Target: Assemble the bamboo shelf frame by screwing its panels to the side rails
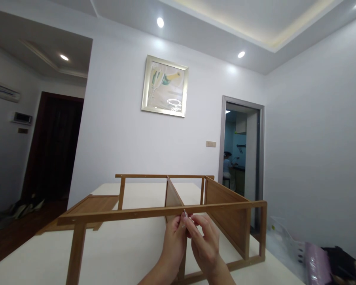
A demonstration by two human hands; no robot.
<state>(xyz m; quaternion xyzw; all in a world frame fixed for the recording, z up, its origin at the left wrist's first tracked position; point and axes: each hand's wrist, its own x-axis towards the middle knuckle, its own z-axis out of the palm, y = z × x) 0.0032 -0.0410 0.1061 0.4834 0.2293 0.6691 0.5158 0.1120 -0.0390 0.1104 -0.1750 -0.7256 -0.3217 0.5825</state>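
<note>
A brown wooden shelf frame (130, 214) lies on its side on the pale table, its boards standing upright between two long rails. My left hand (173, 239) is closed at the middle board, just below the near rail, with its fingers curled and partly hidden. Close beside it, my right hand (206, 239) pinches a small, thin metal piece (185, 213) between thumb and finger, against the joint of rail and board. Whether that piece is a screw or a key is too small to tell. The hands nearly touch each other.
A separate wooden panel (97, 204) lies at the table's left. The white tabletop (121, 249) extends under the frame. A clear plastic bin (281, 233) and a purple package (317, 263) are at the lower right. Through the doorway, a person (227, 166) is in another room.
</note>
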